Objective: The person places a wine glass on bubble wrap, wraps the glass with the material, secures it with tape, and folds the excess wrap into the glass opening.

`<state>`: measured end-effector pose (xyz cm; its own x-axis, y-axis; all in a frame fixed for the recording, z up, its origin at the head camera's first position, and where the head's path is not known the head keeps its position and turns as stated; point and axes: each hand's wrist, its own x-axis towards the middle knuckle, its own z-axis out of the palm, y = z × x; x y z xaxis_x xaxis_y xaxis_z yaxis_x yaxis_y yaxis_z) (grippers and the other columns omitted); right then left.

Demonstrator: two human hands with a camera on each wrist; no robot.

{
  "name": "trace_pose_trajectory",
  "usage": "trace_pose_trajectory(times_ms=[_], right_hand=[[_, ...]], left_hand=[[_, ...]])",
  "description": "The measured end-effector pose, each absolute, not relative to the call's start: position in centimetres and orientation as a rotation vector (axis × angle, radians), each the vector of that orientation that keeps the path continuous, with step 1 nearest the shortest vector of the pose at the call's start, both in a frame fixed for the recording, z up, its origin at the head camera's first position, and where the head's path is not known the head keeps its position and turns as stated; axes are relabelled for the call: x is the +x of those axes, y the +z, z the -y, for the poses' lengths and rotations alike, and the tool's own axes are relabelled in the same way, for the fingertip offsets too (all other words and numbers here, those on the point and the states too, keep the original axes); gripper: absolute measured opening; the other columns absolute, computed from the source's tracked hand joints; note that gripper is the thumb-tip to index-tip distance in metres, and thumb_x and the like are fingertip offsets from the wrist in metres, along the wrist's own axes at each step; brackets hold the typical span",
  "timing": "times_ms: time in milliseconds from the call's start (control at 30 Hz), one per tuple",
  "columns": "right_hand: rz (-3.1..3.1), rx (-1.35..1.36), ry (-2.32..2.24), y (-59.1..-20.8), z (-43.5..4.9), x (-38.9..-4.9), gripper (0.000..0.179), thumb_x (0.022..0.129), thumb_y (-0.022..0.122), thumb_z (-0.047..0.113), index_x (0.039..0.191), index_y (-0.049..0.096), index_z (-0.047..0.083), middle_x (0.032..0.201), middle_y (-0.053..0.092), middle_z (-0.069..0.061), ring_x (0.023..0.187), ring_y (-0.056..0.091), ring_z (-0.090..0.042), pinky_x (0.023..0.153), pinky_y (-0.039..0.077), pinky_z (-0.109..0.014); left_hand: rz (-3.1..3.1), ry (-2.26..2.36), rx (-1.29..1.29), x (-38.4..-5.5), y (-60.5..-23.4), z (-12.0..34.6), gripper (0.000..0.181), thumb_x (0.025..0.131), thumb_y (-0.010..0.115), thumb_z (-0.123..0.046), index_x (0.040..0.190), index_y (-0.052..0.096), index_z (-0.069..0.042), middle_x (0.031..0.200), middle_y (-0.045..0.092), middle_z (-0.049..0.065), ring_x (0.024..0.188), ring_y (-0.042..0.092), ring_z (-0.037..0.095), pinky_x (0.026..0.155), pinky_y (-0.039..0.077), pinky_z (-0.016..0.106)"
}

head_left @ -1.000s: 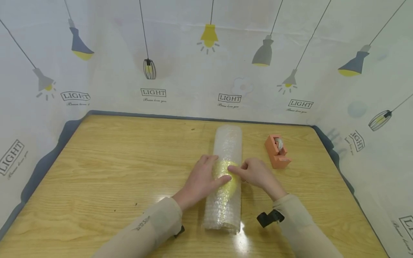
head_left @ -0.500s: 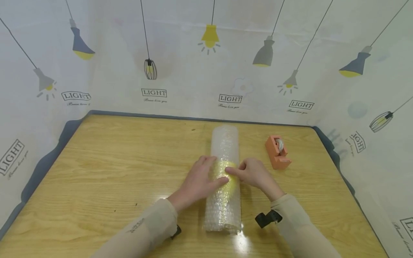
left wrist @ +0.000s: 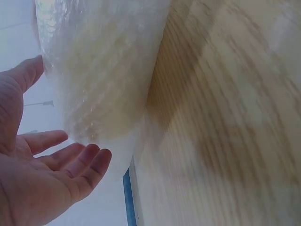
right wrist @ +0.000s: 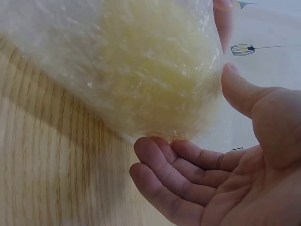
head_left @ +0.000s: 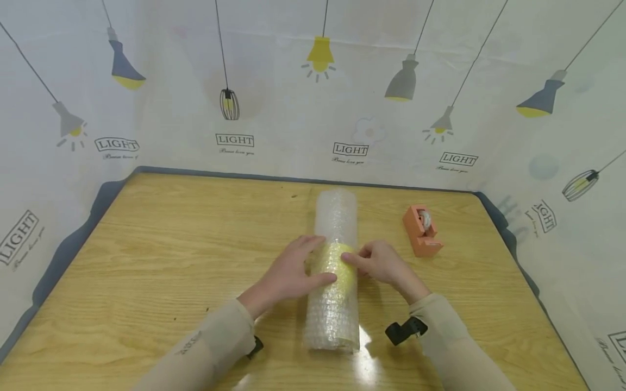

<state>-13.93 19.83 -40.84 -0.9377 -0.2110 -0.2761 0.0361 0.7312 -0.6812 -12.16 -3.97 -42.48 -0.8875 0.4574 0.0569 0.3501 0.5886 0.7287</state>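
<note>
A long roll of bubble wrap point(head_left: 335, 217) lies lengthwise on the wooden table, with something yellow showing through its middle. What the yellow thing is cannot be made out through the layers. On the roll's left side is my left hand point(head_left: 288, 271), its fingers loosely bent and its thumb reaching over the top. My right hand point(head_left: 386, 263) holds the right side, thumb point(right wrist: 242, 92) on top and bent fingers point(right wrist: 160, 162) low against the wrap. In the left wrist view, the left fingers point(left wrist: 87, 165) lie close to the wrap's lower side.
An orange tape dispenser point(head_left: 423, 231) with a roll of clear tape stands on the table point(head_left: 195, 233) to the right of the bubble wrap. Behind the table hangs a white backdrop point(head_left: 283, 108) printed with lamps. A black strap point(head_left: 407, 330) hangs under the right sleeve.
The bubble wrap roll has shifted a little to the left. My left hand has moved left with it, its thumb drawn back from the middle. The right hand has barely moved.
</note>
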Motion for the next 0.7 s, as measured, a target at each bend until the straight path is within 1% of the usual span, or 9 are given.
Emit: trace_pose_trajectory(times_ms=[167, 300, 400, 533, 700], right_hand=[[-2.545, -0.136, -1.110, -41.1, -19.8, -14.0, 0.046, 0.101, 0.066, 0.041, 0.105, 0.073, -0.004, 0.094, 0.074, -0.013, 0.086, 0.072, -0.026, 0.076, 0.061, -0.038], [-2.518, -0.160, -1.145, -41.3, -19.9, -14.0, 0.044, 0.102, 0.065, 0.037, 0.108, 0.073, -0.006, 0.095, 0.074, -0.012, 0.086, 0.071, -0.025, 0.078, 0.061, -0.040], [-2.509, -0.188, -1.147, -41.4, -19.9, -14.1, 0.042, 0.103, 0.064, 0.035, 0.108, 0.073, -0.006, 0.095, 0.074, -0.012, 0.086, 0.069, -0.024, 0.075, 0.059, -0.035], [-2.501, -0.221, -1.149, -41.6, -20.0, -14.2, 0.040, 0.104, 0.062, 0.033, 0.105, 0.075, -0.005, 0.093, 0.072, -0.013, 0.084, 0.064, -0.024, 0.069, 0.052, -0.029], [-2.440, -0.244, -1.176, -41.7, -20.0, -14.3, 0.039, 0.106, 0.060, 0.031, 0.108, 0.074, -0.005, 0.095, 0.071, -0.014, 0.087, 0.063, -0.024, 0.071, 0.052, -0.029]], left_hand=[[-2.653, 1.160, 0.694, -12.2, -42.4, 4.7, 0.087, 0.089, 0.079, -0.046, 0.159, 0.040, -0.014, 0.163, 0.040, 0.010, 0.149, 0.037, 0.035, 0.120, 0.034, 0.059], [-2.638, 1.151, 0.721, -12.2, -42.1, 5.2, 0.087, 0.088, 0.080, -0.044, 0.159, 0.040, -0.013, 0.164, 0.039, 0.010, 0.150, 0.036, 0.036, 0.121, 0.032, 0.059], [-2.625, 1.141, 0.738, -12.2, -41.9, 5.4, 0.089, 0.087, 0.082, -0.043, 0.159, 0.039, -0.013, 0.164, 0.038, 0.008, 0.151, 0.034, 0.034, 0.122, 0.031, 0.058], [-2.615, 1.128, 0.757, -12.2, -41.7, 5.6, 0.093, 0.084, 0.085, -0.043, 0.160, 0.038, -0.014, 0.165, 0.037, 0.006, 0.153, 0.031, 0.033, 0.124, 0.027, 0.057], [-2.625, 1.117, 0.772, -12.2, -41.5, 5.7, 0.097, 0.081, 0.087, -0.045, 0.160, 0.039, -0.014, 0.166, 0.036, 0.004, 0.153, 0.029, 0.034, 0.124, 0.025, 0.059]])
